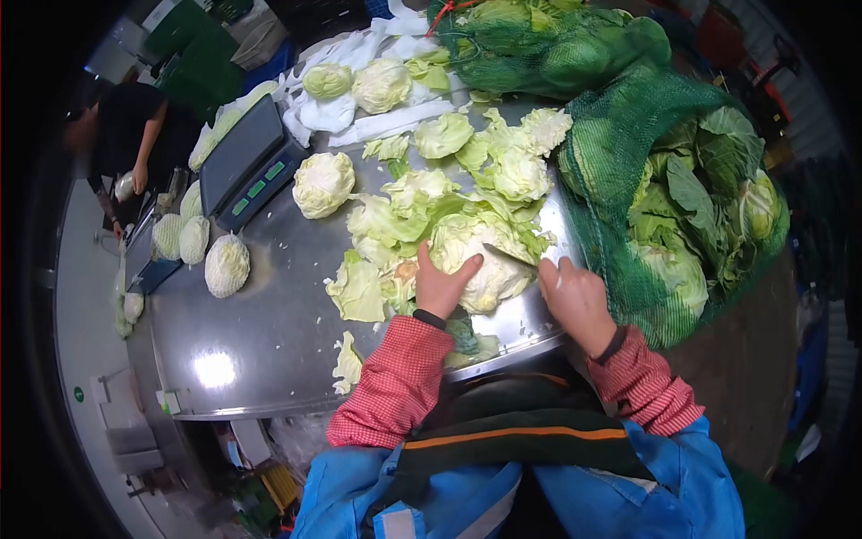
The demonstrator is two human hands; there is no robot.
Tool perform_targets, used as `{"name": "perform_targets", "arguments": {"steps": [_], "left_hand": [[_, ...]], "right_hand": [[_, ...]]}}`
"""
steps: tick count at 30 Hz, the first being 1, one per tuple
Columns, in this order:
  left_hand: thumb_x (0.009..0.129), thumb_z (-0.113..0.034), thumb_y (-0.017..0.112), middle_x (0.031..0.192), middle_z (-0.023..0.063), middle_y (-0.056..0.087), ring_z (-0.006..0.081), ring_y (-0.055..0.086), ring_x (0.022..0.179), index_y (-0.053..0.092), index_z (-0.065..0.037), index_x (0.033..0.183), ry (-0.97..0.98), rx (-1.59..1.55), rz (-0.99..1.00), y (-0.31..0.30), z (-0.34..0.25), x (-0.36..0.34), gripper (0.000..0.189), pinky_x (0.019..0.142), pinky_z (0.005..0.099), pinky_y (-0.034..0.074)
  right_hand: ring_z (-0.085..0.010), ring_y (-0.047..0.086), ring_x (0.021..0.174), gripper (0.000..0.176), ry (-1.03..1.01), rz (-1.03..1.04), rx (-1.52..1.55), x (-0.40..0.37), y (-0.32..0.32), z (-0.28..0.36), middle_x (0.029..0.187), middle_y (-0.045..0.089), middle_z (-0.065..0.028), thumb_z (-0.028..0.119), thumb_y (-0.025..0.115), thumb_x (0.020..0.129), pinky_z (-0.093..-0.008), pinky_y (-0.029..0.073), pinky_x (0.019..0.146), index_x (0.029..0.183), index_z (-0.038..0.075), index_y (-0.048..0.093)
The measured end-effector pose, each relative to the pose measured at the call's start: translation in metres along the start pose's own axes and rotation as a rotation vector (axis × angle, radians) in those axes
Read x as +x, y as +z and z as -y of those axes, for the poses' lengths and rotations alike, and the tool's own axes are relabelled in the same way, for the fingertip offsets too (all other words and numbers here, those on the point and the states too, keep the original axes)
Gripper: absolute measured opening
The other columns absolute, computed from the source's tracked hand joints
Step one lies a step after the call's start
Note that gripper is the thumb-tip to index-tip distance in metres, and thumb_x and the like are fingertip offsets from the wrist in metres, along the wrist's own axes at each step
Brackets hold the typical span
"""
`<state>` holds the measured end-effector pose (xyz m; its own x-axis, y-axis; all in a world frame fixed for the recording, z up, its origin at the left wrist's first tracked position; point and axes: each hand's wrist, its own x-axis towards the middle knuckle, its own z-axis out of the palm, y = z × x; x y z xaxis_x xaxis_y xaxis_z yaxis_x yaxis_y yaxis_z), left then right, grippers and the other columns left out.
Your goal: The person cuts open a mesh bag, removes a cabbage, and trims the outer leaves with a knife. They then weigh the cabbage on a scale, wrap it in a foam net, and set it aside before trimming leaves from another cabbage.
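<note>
Cabbage [485, 269], against left grip [444, 286], under knife [510, 255]

On shiny metal table [278, 332]: large cabbage [471, 269] among loose leaves [359, 289], smaller cabbage [323, 186] right of scale [244, 162], wrapped cabbages [227, 266] nearby, white wraps [388, 124] beyond.

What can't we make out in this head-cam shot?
All head view:
- Knife handle: hidden in right hand.
- Underside of cabbage being cut: facing away.
- Scale readouts: too small to read.
- Cabbage count in far net bag: mesh and overlap.
- Co-worker's lower body: dark, blocked by equipment.
</note>
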<state>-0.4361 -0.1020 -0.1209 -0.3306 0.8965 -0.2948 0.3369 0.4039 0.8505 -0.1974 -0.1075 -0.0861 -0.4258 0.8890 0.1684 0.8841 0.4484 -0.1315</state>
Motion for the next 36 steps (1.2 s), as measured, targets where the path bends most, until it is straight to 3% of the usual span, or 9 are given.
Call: {"name": "perform_targets", "arguments": {"steps": [3, 4, 8, 11, 17, 24, 30, 33, 36], "left_hand": [[0.068, -0.05, 0.083, 0.129, 0.0337, 0.051, 0.0394, 0.056, 0.118, 0.025, 0.005, 0.145, 0.061, 0.072, -0.004, 0.006, 0.004, 0.003, 0.112, 0.1, 0.0416, 0.045], [0.067, -0.049, 0.084, 0.128, 0.034, 0.051, 0.0405, 0.056, 0.117, 0.026, 0.005, 0.145, 0.092, 0.106, -0.004, 0.008, 0.009, 0.002, 0.111, 0.099, 0.0423, 0.046], [0.066, -0.045, 0.086, 0.125, 0.0351, 0.049, 0.0451, 0.055, 0.114, 0.024, 0.001, 0.146, 0.161, 0.091, -0.021, 0.01, 0.018, 0.0, 0.111, 0.098, 0.0446, 0.046], [0.065, -0.042, 0.087, 0.125, 0.0347, 0.049, 0.0452, 0.054, 0.114, 0.023, 0.002, 0.147, 0.188, 0.133, -0.018, 0.009, 0.011, -0.004, 0.112, 0.098, 0.0443, 0.045], [0.065, -0.037, 0.087, 0.119, 0.0315, 0.048, 0.0437, 0.052, 0.11, 0.018, 0.002, 0.149, 0.319, 0.238, -0.082, 0.01, 0.001, -0.018, 0.116, 0.096, 0.0441, 0.045], [0.065, -0.032, 0.087, 0.119, 0.0286, 0.046, 0.0428, 0.051, 0.11, 0.016, 0.001, 0.151, 0.31, 0.203, -0.086, 0.015, -0.003, -0.023, 0.116, 0.096, 0.0437, 0.044], [0.059, -0.028, 0.09, 0.121, 0.0229, 0.044, 0.0383, 0.047, 0.115, 0.03, -0.001, 0.144, 0.536, 0.154, -0.067, 0.003, 0.029, -0.05, 0.108, 0.101, 0.0442, 0.041], [0.059, -0.03, 0.09, 0.124, 0.0229, 0.043, 0.038, 0.046, 0.117, 0.04, 0.0, 0.135, 0.445, 0.231, 0.054, -0.033, 0.014, -0.049, 0.096, 0.101, 0.0435, 0.041], [0.063, -0.035, 0.088, 0.126, 0.0227, 0.045, 0.0374, 0.049, 0.119, 0.047, -0.001, 0.129, 0.6, 0.303, 0.029, -0.042, -0.009, -0.013, 0.086, 0.101, 0.0444, 0.042]], "right_hand": [[-0.035, 0.061, 0.055, 0.015, 0.215, -0.024, 0.234, 0.016, 0.015, -0.017, 0.075, 0.061, -0.018, 0.019, 0.053, 0.094, -0.0419, 0.05, 0.048, 0.089, 0.006, 0.056], [-0.0365, 0.064, 0.063, 0.018, 0.416, -0.089, 0.731, 0.029, 0.021, -0.029, 0.082, 0.065, -0.0193, 0.023, 0.051, 0.096, -0.0457, 0.052, 0.055, 0.095, 0.006, 0.058], [-0.0377, 0.066, 0.072, 0.035, 0.108, 0.076, 0.353, 0.049, -0.014, -0.012, 0.092, 0.066, -0.0192, 0.039, 0.057, 0.092, -0.0486, 0.052, 0.06, 0.109, 0.009, 0.056], [-0.0307, 0.067, 0.067, 0.043, -0.066, -0.039, 0.195, 0.066, -0.016, 0.019, 0.085, 0.059, -0.0135, 0.036, 0.067, 0.083, -0.0387, 0.053, 0.055, 0.112, 0.008, 0.054], [-0.0265, 0.067, 0.065, 0.03, -0.246, -0.123, 0.034, 0.103, 0.026, 0.003, 0.083, 0.059, -0.0121, 0.022, 0.069, 0.076, -0.0398, 0.052, 0.051, 0.099, 0.008, 0.056], [-0.0311, 0.067, 0.069, 0.013, -0.137, -0.009, 0.081, 0.159, 0.043, -0.004, 0.079, 0.067, -0.0145, 0.015, 0.067, 0.075, -0.0415, 0.053, 0.059, 0.085, 0.007, 0.066], [-0.0323, 0.068, 0.09, 0.031, 0.071, 0.246, 0.2, 0.171, 0.058, -0.021, 0.091, 0.07, -0.0146, 0.034, 0.068, 0.08, -0.043, 0.053, 0.076, 0.1, 0.01, 0.069], [-0.0339, 0.068, 0.09, 0.046, 0.155, 0.254, 0.357, 0.158, 0.037, -0.022, 0.092, 0.07, -0.0163, 0.045, 0.07, 0.079, -0.0428, 0.053, 0.077, 0.106, 0.008, 0.067], [-0.036, 0.068, 0.092, 0.063, 0.221, 0.119, 0.46, 0.124, 0.013, -0.008, 0.093, 0.07, -0.0196, 0.055, 0.071, 0.077, -0.0434, 0.053, 0.079, 0.115, 0.006, 0.063]]}}
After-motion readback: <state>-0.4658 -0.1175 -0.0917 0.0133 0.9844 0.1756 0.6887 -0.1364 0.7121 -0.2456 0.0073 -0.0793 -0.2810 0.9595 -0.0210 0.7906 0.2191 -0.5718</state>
